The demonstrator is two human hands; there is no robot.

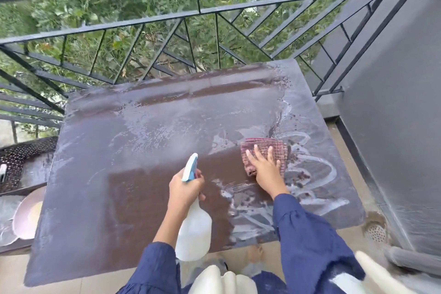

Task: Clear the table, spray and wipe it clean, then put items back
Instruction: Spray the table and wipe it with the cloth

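Fingers (259, 154) of the right hand (263, 167) are spread wide and pressed flat on a reddish checked cloth (262, 148), holding it down against the table (148, 141). Cloth and hand sit on the table's right half, toward the near edge. Pale soapy swirls and dark specks cover the tabletop just right of the cloth and between the cloth and the near edge. A dark, wiped patch lies just left of the cloth.

Over the middle of the table's near edge, the left hand (185, 190) is curled tight around the neck of a white spray bottle (194, 234). Its blue and white nozzle (190, 167) points up and away from the person. Whether a finger rests on the trigger cannot be told. The bottle's body hangs over the table's near edge. Both arms wear dark blue sleeves (307, 241).

Most of the tabletop is wet, with a cloudy film across its left and far parts. Nothing else stands on it.

Left of the table, lower down, a pale plate (26, 215) rests on a dark surface, beside a perforated metal seat (26, 153). Beyond the table's far edge runs a black metal railing (143, 28) with green foliage behind it. Right of the table stands a grey wall (393, 126), with a round floor drain (375, 231) at its foot.
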